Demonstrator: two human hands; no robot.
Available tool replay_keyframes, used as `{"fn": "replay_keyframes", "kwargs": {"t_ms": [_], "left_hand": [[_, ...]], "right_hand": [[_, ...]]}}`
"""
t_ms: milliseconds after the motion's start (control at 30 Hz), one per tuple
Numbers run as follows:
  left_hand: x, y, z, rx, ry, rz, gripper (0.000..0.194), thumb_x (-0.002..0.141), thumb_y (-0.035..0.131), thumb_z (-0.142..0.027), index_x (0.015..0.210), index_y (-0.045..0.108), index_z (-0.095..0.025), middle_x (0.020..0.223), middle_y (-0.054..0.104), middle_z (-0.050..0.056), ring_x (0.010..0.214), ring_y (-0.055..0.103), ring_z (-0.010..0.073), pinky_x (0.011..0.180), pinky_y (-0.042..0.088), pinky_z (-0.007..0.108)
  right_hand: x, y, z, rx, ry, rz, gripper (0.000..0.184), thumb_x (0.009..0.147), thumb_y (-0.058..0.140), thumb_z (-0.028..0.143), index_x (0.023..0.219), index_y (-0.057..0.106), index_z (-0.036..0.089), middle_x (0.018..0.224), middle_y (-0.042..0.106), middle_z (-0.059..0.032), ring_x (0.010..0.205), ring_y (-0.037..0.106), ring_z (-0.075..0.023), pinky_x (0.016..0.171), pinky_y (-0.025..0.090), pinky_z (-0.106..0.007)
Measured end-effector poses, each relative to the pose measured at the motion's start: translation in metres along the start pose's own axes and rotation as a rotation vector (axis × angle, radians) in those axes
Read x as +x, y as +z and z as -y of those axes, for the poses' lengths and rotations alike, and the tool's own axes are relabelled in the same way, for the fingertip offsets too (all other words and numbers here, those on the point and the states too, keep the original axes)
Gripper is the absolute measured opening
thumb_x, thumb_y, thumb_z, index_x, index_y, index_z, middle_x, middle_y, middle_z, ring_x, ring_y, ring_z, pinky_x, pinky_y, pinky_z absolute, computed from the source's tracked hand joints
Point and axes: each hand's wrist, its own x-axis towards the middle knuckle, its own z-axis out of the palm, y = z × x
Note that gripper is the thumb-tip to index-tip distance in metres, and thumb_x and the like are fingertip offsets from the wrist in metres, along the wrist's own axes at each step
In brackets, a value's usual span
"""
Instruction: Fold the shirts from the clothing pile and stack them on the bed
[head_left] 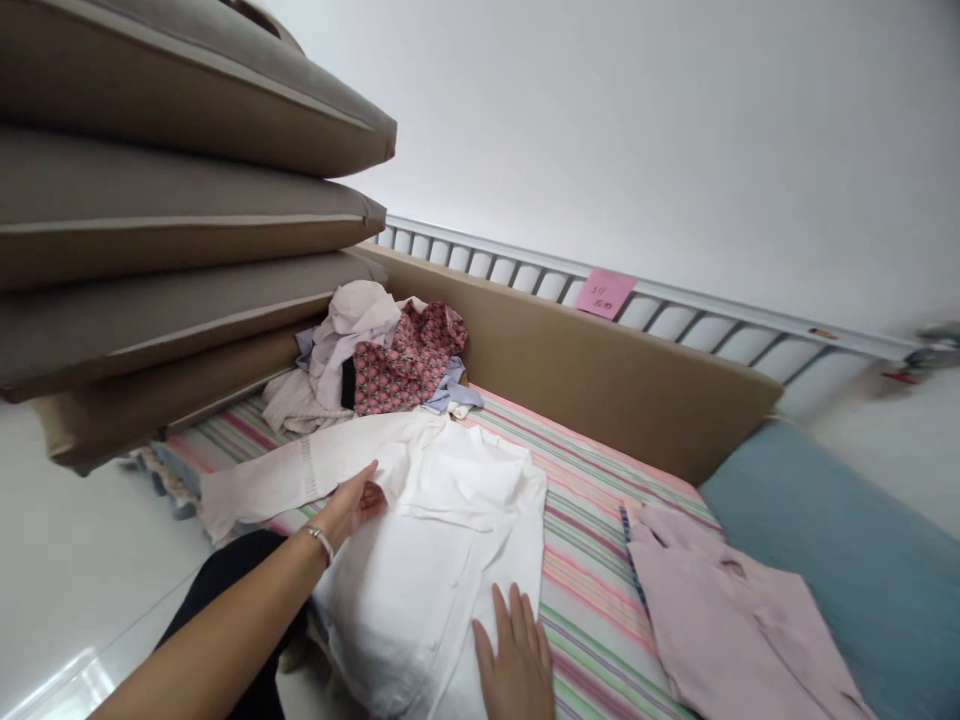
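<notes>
A white long-sleeved shirt [450,500] lies spread over a striped sheet, one sleeve stretched out to the left and the other side folded inward. My left hand [356,508], with a bracelet on its wrist, has its fingers curled at the shirt's left side near the base of that sleeve, seemingly pinching the cloth; the fingertips are partly hidden. Flat on the shirt's lower right part rests my right hand [516,655], fingers stretched out and holding nothing.
Folded pink clothing [742,610] lies at the right beside a blue-green cushion [840,540]. Behind the shirt is a heap of crumpled clothes [409,360]. Thick brown cushions [187,210] are stacked at the left. A brown panel [570,360] and a white radiator [675,315] line the wall.
</notes>
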Motion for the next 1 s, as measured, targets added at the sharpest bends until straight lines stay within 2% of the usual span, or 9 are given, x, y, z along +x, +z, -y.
{"fn": "replay_keyframes", "kwargs": {"t_ms": [133, 233, 333, 467, 567, 700, 833, 900, 1000], "left_hand": [[0.004, 0.029, -0.02, 0.008, 0.155, -0.051, 0.012, 0.08, 0.061, -0.023, 0.075, 0.053, -0.015, 0.061, 0.057, 0.0, 0.054, 0.055, 0.0132, 0.062, 0.05, 0.03], [-0.024, 0.052, -0.032, 0.023, 0.318, 0.058, 0.015, 0.075, 0.067, -0.024, 0.083, 0.061, -0.013, 0.075, 0.066, 0.004, 0.074, 0.062, 0.0174, 0.075, 0.049, 0.031], [-0.073, 0.062, -0.024, 0.195, 0.494, 0.326, 0.029, 0.063, 0.077, -0.029, 0.087, 0.068, -0.014, 0.087, 0.07, 0.006, 0.092, 0.061, 0.0244, 0.086, 0.047, 0.033], [-0.127, 0.044, 0.02, 0.809, 0.816, 0.883, 0.019, 0.078, 0.063, -0.031, 0.092, 0.072, -0.022, 0.1, 0.07, 0.007, 0.099, 0.06, 0.0246, 0.093, 0.042, 0.035], [-0.137, 0.023, 0.058, 0.988, 0.825, 1.08, 0.022, 0.086, 0.052, -0.032, 0.088, 0.073, -0.025, 0.092, 0.071, 0.006, 0.09, 0.062, 0.022, 0.086, 0.045, 0.032], [-0.125, 0.003, 0.084, 1.004, 0.805, 1.051, 0.028, 0.088, 0.048, -0.039, 0.091, 0.072, -0.026, 0.09, 0.07, 0.007, 0.087, 0.062, 0.0212, 0.082, 0.046, 0.031], [-0.112, -0.003, 0.084, 0.857, 0.861, 0.986, 0.032, 0.087, 0.049, -0.048, 0.097, 0.07, -0.026, 0.096, 0.071, 0.009, 0.091, 0.062, 0.0219, 0.085, 0.045, 0.033], [-0.111, -0.002, 0.082, 0.802, 0.871, 0.967, 0.036, 0.085, 0.05, -0.053, 0.098, 0.07, -0.026, 0.097, 0.071, 0.01, 0.092, 0.062, 0.0232, 0.086, 0.045, 0.034], [-0.116, 0.004, 0.079, 0.817, 0.826, 0.984, 0.037, 0.084, 0.05, -0.055, 0.101, 0.07, -0.029, 0.1, 0.07, 0.011, 0.098, 0.061, 0.025, 0.091, 0.042, 0.037]], "right_hand": [[-0.002, -0.013, 0.007, 0.009, 0.015, 0.004, 0.062, 0.087, 0.034, 0.058, 0.135, 0.045, 0.021, 0.146, 0.035, -0.0105, 0.136, 0.03, -0.0292, 0.109, 0.027, -0.05], [-0.002, -0.019, 0.01, 0.038, 0.018, 0.004, 0.06, 0.088, 0.035, 0.056, 0.136, 0.044, 0.022, 0.146, 0.035, -0.0101, 0.136, 0.029, -0.0284, 0.111, 0.025, -0.049], [-0.003, -0.021, 0.01, 0.089, 0.035, 0.002, 0.057, 0.089, 0.036, 0.054, 0.137, 0.043, 0.023, 0.147, 0.035, -0.0092, 0.137, 0.028, -0.0285, 0.111, 0.024, -0.05], [-0.005, -0.02, 0.007, 0.198, 0.03, 0.046, 0.053, 0.086, 0.048, 0.044, 0.135, 0.046, 0.024, 0.145, 0.038, -0.0077, 0.136, 0.028, -0.0307, 0.111, 0.023, -0.05], [-0.005, -0.026, 0.005, 0.262, 0.039, 0.048, 0.056, 0.08, 0.055, 0.037, 0.133, 0.048, 0.021, 0.144, 0.04, -0.009, 0.135, 0.031, -0.0322, 0.111, 0.023, -0.049], [0.007, -0.044, 0.002, 0.57, 0.073, -0.006, 0.046, 0.084, 0.046, 0.037, 0.126, 0.054, 0.022, 0.137, 0.049, -0.0086, 0.127, 0.043, -0.0267, 0.108, 0.031, -0.041], [0.033, -0.055, -0.018, 0.887, 0.3, 0.028, 0.044, 0.082, 0.04, 0.044, 0.106, 0.065, 0.017, 0.113, 0.066, -0.0094, 0.106, 0.059, -0.0232, 0.093, 0.045, -0.033], [0.05, -0.057, -0.03, 0.952, 0.43, 0.01, 0.046, 0.079, 0.041, 0.048, 0.1, 0.067, 0.016, 0.105, 0.069, -0.0103, 0.099, 0.063, -0.0234, 0.087, 0.048, -0.033], [0.078, -0.056, -0.041, 0.954, 0.474, -0.039, 0.05, 0.077, 0.043, 0.053, 0.1, 0.066, 0.015, 0.1, 0.07, -0.0105, 0.091, 0.064, -0.0228, 0.078, 0.05, -0.032]]}}
